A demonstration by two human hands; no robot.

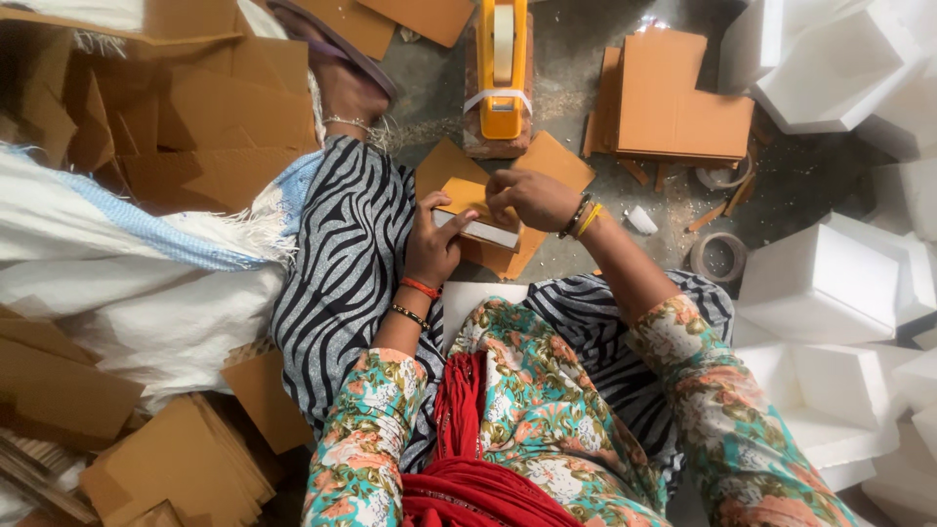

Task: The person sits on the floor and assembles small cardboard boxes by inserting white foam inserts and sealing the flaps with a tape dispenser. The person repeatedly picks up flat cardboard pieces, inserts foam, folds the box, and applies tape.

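The small white block wrapped in brown cardboard (476, 217) sits between my two hands, above my lap and just over the floor. Its long axis runs from upper left to lower right, tilted slightly down to the right. My left hand (432, 244) grasps its near-left end, thumb laid along the white side. My right hand (532, 198) is closed on the upper-right edge, fingertips pinching the cardboard flap there. Both hands touch it; neither is nearer. A loose cardboard sheet (547, 161) lies under it. The yellow tape dispenser (502, 68) stands beyond, well apart, straight ahead. White foam blocks (820, 283) lie to my right
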